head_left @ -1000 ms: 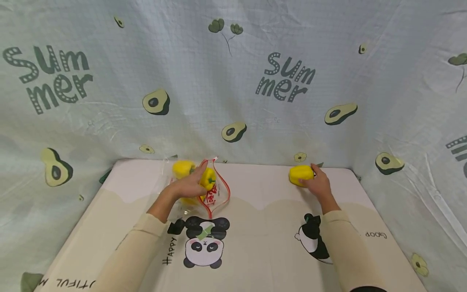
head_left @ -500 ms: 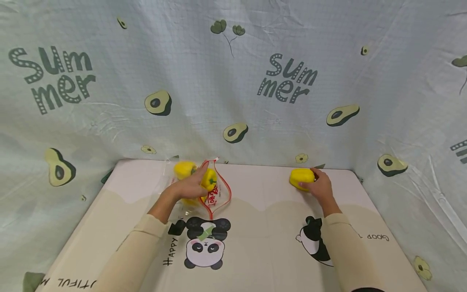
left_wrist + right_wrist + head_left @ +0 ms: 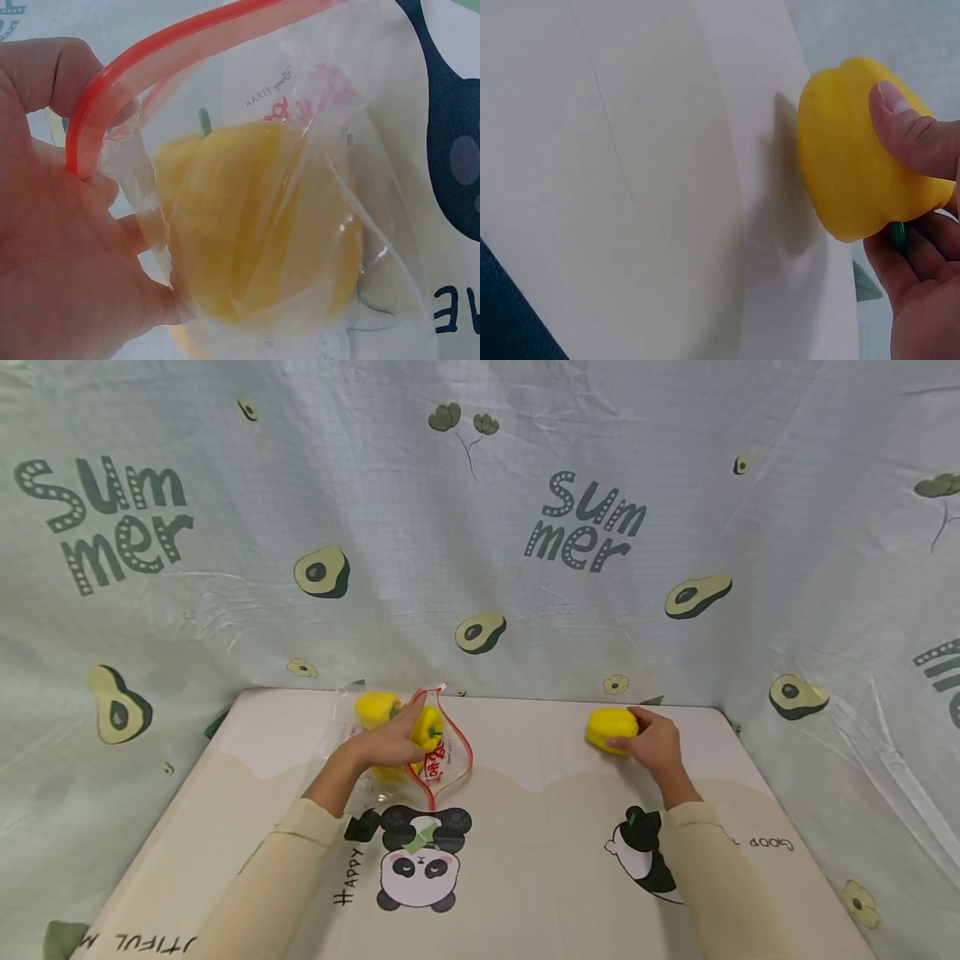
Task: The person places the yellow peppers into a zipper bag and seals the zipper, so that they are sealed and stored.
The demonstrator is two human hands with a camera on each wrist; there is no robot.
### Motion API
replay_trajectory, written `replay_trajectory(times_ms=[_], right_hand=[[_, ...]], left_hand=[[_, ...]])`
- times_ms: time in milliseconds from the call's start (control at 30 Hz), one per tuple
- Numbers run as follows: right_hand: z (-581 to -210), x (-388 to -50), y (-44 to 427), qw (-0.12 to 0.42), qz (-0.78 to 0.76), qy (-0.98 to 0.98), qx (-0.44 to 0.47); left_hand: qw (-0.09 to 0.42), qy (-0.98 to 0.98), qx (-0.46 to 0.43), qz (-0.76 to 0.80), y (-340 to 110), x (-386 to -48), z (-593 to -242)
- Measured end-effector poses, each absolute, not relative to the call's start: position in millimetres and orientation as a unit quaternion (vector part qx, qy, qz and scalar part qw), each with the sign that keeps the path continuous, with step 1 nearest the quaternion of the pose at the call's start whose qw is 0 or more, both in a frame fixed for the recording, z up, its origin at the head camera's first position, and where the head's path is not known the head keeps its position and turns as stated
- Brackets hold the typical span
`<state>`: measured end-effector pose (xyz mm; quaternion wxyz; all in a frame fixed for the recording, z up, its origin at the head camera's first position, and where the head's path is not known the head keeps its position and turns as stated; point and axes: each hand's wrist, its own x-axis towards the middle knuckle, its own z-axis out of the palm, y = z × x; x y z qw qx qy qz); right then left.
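Note:
At the table's far left, my left hand [image 3: 381, 743] holds a clear plastic zip bag [image 3: 470, 754] by its red-edged mouth, which gapes to the right. Several yellow bell peppers [image 3: 375, 707] with green stems lie inside. Through the film in the left wrist view, one bell pepper [image 3: 255, 225] shows beside my fingers, which curl at the red rim [image 3: 88, 124]. On the far right, my right hand [image 3: 660, 747] grips another yellow bell pepper [image 3: 611, 730]. The right wrist view has the thumb across its side and its green stem [image 3: 899, 237] near the fingers; a shadow falls beside it on the table.
The pale table [image 3: 540, 860] carries printed pandas and lettering. Behind it and along both sides hangs a light curtain [image 3: 405, 527] with avocado prints. Bare tabletop lies between the bag and the right hand.
My right hand has shifted slightly left along the far side, carrying the bell pepper. The left hand and the bag stay where they were.

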<state>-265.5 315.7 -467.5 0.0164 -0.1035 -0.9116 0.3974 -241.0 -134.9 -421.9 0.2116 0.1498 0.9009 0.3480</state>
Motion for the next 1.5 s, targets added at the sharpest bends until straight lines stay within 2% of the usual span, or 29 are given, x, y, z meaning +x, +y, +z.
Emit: replay_trajectory(times_ms=[500,1100,1500], right_hand=[[-458,-259,289,0.008,0.409,-0.911,-0.055],[-457,-245,256,0.030,0.422,-0.906,0.010],[-456,-240,239,0.029,0.434,-0.900,0.023]], left_hand=[[0.219,0.899,0.133,0.356,-134,-241,-419],[0.218,0.901,0.132,0.352,-135,-242,-421],[0.215,0.900,0.135,0.355,-135,-242,-421]])
